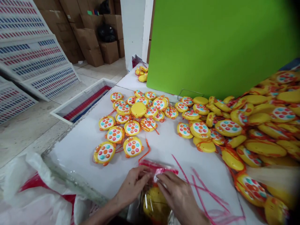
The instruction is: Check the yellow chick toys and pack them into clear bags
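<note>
My left hand (131,186) and my right hand (177,193) meet at the near edge of a white table (79,147). Both pinch the pink-topped mouth of a clear plastic bag (156,168). A yellow round toy (154,203) sits inside that bag, partly hidden under my hands. Just beyond the bag lie yellow chick-shaped bubble toys (132,146) with coloured dots and orange cords, several in a loose group. Pink strips (201,190) lie on the table right of my right hand.
A large heap of the same yellow toys (257,125) fills the right side. A bright green board (217,43) stands behind. A white tray (82,100) sits on the floor at left, beside stacked printed sheets (30,59) and cardboard boxes (93,40). A plastic sack (35,200) hangs at bottom left.
</note>
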The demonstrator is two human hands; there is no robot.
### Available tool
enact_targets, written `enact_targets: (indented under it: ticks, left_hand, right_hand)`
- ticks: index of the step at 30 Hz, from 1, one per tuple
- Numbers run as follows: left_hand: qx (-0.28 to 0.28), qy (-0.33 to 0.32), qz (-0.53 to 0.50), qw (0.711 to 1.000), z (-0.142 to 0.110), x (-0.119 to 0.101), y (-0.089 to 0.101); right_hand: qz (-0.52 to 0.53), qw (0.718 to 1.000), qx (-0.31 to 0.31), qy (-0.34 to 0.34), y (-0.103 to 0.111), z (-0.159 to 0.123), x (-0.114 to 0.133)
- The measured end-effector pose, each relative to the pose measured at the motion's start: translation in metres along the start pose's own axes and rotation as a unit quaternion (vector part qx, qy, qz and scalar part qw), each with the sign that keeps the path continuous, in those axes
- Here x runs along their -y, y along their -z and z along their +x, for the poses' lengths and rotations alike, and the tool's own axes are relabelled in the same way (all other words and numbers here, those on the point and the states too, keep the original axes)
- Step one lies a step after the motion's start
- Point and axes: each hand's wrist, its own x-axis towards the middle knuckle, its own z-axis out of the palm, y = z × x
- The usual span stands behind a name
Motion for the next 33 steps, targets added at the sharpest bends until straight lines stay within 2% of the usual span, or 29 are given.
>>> enact_targets:
  ticks: [4,9,12,15,18,21,24,28,31,33]
  left_hand:
    - [0.004,-0.026,0.085,0.996,0.005,-0.002,-0.001]
    - [0.013,-0.048,0.079,0.996,0.005,-0.009,-0.010]
    - [0.007,-0.053,0.110,0.993,0.002,-0.010,-0.012]
    - [-0.011,-0.057,0.173,0.983,-0.001,-0.008,-0.011]
    - [-0.014,-0.033,0.167,0.985,-0.001,-0.006,-0.010]
    - [-0.003,-0.030,0.149,0.988,0.002,-0.004,-0.012]
    - [0.002,-0.052,0.149,0.988,0.004,-0.005,-0.015]
    - [-0.005,-0.062,0.177,0.982,0.001,-0.007,-0.018]
    - [-0.009,-0.070,0.204,0.976,-0.003,-0.007,-0.017]
    - [-0.018,-0.063,0.205,0.977,-0.004,-0.005,-0.013]
  right_hand:
    - [-0.009,0.999,-0.038,-0.004,-0.004,0.011,0.010]
    - [-0.059,0.996,-0.057,0.026,-0.012,0.021,0.018]
    - [-0.063,0.996,-0.066,0.024,-0.014,0.023,0.014]
    - [0.000,0.994,-0.111,-0.023,-0.005,0.018,-0.001]
    - [0.060,0.981,-0.159,-0.089,0.009,0.007,-0.015]
    - [0.069,0.990,-0.106,-0.057,0.012,0.002,-0.011]
    - [0.019,0.999,-0.042,-0.006,0.001,0.007,0.006]
    - [-0.028,0.998,-0.054,-0.007,-0.010,0.021,0.019]
    - [0.038,0.994,-0.091,-0.055,-0.003,0.016,0.004]
    - [0.059,0.983,-0.123,-0.123,0.005,0.000,-0.022]
